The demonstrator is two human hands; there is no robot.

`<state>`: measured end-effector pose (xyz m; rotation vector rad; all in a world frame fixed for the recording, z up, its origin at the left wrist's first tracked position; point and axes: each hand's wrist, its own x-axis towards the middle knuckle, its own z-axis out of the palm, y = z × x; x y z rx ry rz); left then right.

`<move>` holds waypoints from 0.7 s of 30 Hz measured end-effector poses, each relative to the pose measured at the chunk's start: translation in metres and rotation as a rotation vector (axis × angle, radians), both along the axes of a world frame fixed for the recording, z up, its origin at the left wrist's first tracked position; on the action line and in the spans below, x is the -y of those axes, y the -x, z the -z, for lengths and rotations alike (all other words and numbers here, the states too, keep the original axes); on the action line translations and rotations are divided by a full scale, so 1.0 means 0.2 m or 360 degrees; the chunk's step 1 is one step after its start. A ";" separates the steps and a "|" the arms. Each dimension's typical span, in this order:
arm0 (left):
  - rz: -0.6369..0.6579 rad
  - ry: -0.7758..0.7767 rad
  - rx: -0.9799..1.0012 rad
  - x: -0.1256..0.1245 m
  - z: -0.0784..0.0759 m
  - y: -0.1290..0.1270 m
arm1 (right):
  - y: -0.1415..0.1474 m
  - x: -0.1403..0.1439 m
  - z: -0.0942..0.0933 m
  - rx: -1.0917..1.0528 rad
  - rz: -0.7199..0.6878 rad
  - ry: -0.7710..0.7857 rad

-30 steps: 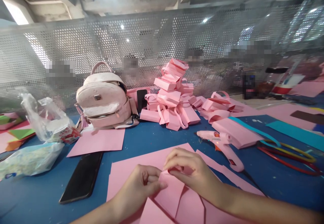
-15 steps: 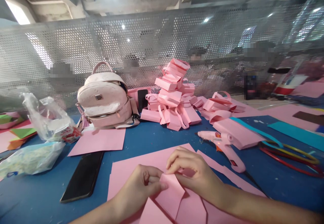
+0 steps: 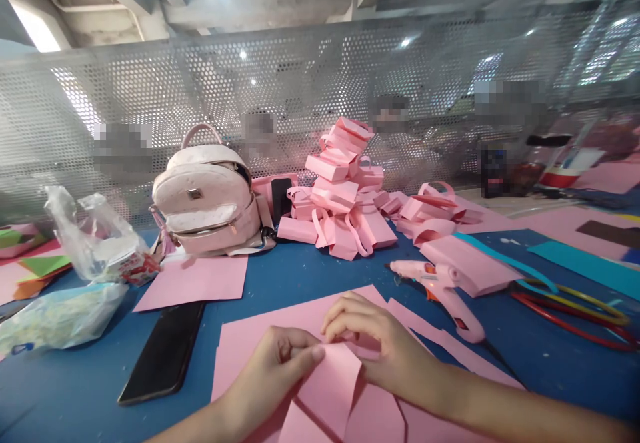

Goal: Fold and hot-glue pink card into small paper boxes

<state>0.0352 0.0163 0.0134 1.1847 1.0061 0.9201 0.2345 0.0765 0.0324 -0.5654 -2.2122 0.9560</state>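
Head view: a blue table [image 3: 300, 276] fills the scene from the near edge to a perforated metal screen [image 3: 310, 76] at the far side. In the far middle a heap of pink paper bags [image 3: 343, 193] is piled against the screen, with more of them lying flat to its right. Left of the heap stands a pale pink backpack [image 3: 205, 196], upright and leaning slightly back. At the far left lie a crumpled clear plastic bag [image 3: 95, 236] and, nearer, a second bag [image 3: 60, 313] with pale contents. A loose pink sheet [image 3: 195, 279] lies flat in front of the backpack, and a black phone [image 3: 163, 349] lies face down just nearer, touching its edge. To the right, a pink glue gun [image 3: 440, 289] rests on its side on the table, beside coloured strips [image 3: 570, 306].

In the near middle several large pink sheets [image 3: 265, 336] overlap on the table. On top of them is a folded pink paper [image 3: 327, 383], its upper edge raised off the stack. The left hand [image 3: 273, 369] is curled closed, pinching that upper edge between thumb and fingers. The right hand [image 3: 373, 343] is bent over the same edge from the far side, its fingertips gripping the fold just beside the left thumb; the two hands are touching.
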 end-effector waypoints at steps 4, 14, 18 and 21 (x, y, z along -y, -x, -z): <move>0.0009 -0.0020 0.0050 -0.01 -0.01 -0.01 | -0.02 0.01 -0.01 0.0032 -0.0117 -0.0008; -0.0075 0.0085 0.0071 0.00 -0.04 -0.03 | -0.01 0.04 -0.07 0.0208 0.0163 0.0345; -0.0131 0.0106 -0.0002 0.01 -0.06 -0.05 | 0.00 0.05 -0.09 0.0229 0.0101 0.0558; -0.0155 0.0087 -0.0072 0.02 -0.06 -0.05 | 0.00 0.05 -0.10 0.0296 0.0098 0.0585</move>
